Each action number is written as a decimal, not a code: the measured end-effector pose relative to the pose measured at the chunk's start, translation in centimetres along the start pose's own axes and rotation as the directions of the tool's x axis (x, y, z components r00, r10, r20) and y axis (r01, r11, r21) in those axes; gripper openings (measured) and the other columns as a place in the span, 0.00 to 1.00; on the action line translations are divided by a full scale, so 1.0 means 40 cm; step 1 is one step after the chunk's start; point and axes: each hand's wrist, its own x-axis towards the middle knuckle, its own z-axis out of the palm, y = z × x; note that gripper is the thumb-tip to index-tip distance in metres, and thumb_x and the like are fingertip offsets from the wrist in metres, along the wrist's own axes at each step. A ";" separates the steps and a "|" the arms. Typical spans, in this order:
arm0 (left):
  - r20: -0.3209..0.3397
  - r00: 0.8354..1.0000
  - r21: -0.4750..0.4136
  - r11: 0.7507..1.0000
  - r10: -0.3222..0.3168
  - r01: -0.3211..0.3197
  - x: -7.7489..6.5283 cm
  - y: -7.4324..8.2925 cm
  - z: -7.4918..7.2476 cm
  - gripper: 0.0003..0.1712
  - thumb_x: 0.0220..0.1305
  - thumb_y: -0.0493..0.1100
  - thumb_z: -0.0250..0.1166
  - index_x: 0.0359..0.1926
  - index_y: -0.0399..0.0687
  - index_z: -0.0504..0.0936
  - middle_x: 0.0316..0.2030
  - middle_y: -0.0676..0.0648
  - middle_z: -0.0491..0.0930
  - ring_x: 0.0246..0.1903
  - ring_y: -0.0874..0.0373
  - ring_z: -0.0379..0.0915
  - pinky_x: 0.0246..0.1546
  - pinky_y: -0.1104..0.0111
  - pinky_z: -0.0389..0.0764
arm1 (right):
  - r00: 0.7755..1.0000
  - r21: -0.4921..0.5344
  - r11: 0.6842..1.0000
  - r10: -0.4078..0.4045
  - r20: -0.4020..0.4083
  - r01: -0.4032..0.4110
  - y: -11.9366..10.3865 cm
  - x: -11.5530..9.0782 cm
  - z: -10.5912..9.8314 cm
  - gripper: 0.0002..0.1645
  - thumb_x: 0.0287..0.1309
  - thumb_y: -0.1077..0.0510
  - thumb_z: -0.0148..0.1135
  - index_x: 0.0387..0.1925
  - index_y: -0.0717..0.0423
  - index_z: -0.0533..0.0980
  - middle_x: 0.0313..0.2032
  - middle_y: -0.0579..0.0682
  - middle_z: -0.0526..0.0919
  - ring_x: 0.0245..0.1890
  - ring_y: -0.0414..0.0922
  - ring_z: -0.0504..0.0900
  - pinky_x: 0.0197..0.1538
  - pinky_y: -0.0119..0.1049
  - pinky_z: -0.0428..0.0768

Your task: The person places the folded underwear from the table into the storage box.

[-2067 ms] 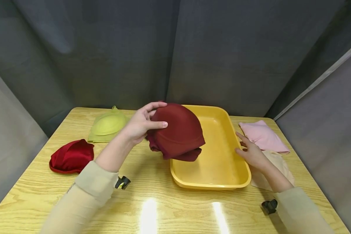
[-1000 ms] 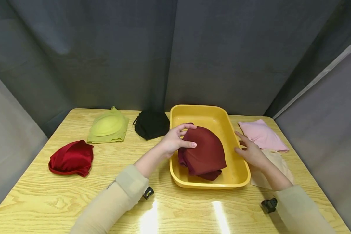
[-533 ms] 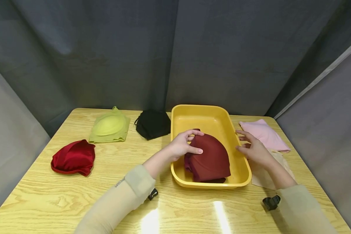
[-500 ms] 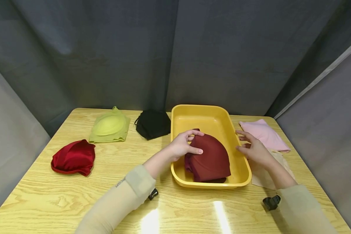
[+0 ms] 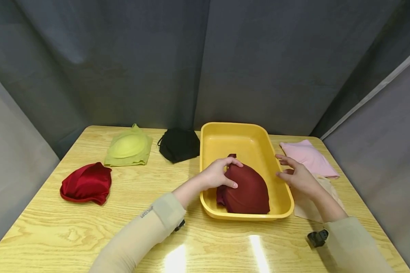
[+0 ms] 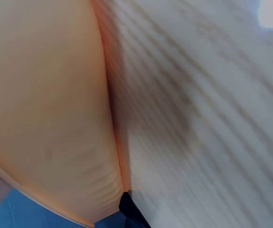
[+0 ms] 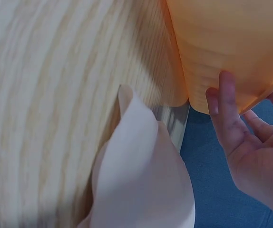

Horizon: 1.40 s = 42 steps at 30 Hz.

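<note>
A maroon bra point(image 5: 247, 191), folded with its rounded cup upward, lies in the lower half of the yellow tray point(image 5: 256, 131). My left hand point(image 5: 218, 174) reaches over the tray's left rim and holds the bra's left edge between thumb and fingers. My right hand point(image 5: 298, 176) grips the tray's right rim. In the right wrist view, that hand's fingers point(image 7: 227, 95) lie against the tray's outer wall, with the thumb up by the rim. The left wrist view shows the tray's outer wall point(image 6: 46, 104) close up; the left hand is out of that view.
Left of the tray on the wooden table point(image 5: 150, 250) lie a red satin bra point(image 5: 87, 184), a yellow-green bra point(image 5: 128, 146) and a black bra point(image 5: 179, 146). To its right are a pink bra point(image 5: 307, 157) and a beige one point(image 5: 307, 206), partly under the right forearm. Grey curtains point(image 5: 140, 64) stand behind.
My left hand has carried the maroon bra rightward and down into the tray, uncovering the black bra. Lately it has sunk slightly lower. My right hand stays at the rim.
</note>
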 end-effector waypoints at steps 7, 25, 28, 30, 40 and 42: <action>0.030 1.000 0.154 0.988 0.001 -0.006 0.007 -0.001 0.002 0.31 0.47 0.39 0.75 0.54 0.55 0.75 0.56 0.51 0.74 0.54 0.57 0.67 0.58 0.69 0.69 | 1.000 0.050 0.999 0.007 0.018 -0.008 0.004 0.003 0.000 0.40 0.61 0.59 0.59 0.71 0.57 0.54 0.59 0.66 0.63 0.38 0.41 0.75 0.30 0.32 0.78; 0.202 0.979 0.347 0.936 -0.011 -0.061 0.032 -0.002 -0.005 0.34 0.51 0.39 0.73 0.59 0.50 0.72 0.60 0.47 0.70 0.61 0.53 0.64 0.64 0.67 0.63 | 1.000 -0.021 1.000 -0.017 0.001 0.017 -0.003 -0.002 0.003 0.39 0.61 0.57 0.60 0.70 0.58 0.56 0.60 0.65 0.64 0.45 0.54 0.77 0.35 0.27 0.78; 0.206 0.978 0.374 0.927 -0.036 -0.044 0.033 0.001 -0.003 0.33 0.52 0.41 0.72 0.60 0.51 0.71 0.60 0.46 0.70 0.61 0.52 0.64 0.63 0.67 0.64 | 1.000 0.006 1.000 -0.002 0.007 0.002 -0.004 -0.002 0.003 0.39 0.61 0.58 0.60 0.70 0.58 0.55 0.59 0.65 0.63 0.39 0.46 0.76 0.31 0.30 0.77; 0.209 0.976 0.388 0.921 -0.052 -0.034 0.033 0.002 -0.002 0.33 0.53 0.41 0.72 0.60 0.52 0.71 0.60 0.46 0.70 0.61 0.52 0.64 0.63 0.67 0.64 | 1.000 0.015 1.000 0.001 0.010 -0.001 -0.005 -0.002 0.002 0.39 0.61 0.58 0.60 0.70 0.57 0.55 0.60 0.64 0.63 0.38 0.44 0.76 0.30 0.30 0.76; 0.206 0.973 0.455 0.890 -0.099 -0.006 0.037 -0.002 0.006 0.33 0.54 0.45 0.71 0.61 0.55 0.71 0.61 0.49 0.70 0.62 0.55 0.63 0.63 0.69 0.64 | 1.000 0.012 1.000 -0.012 0.015 0.012 -0.003 -0.001 0.000 0.40 0.61 0.59 0.60 0.71 0.59 0.54 0.61 0.67 0.62 0.42 0.49 0.76 0.33 0.29 0.78; 0.199 0.974 0.465 0.885 -0.106 0.002 0.034 -0.001 0.007 0.33 0.55 0.46 0.71 0.61 0.55 0.71 0.61 0.50 0.70 0.61 0.55 0.63 0.62 0.69 0.64 | 1.000 0.017 1.000 -0.011 0.015 0.011 -0.004 -0.001 0.000 0.40 0.61 0.59 0.60 0.71 0.58 0.55 0.60 0.67 0.62 0.40 0.47 0.76 0.34 0.28 0.78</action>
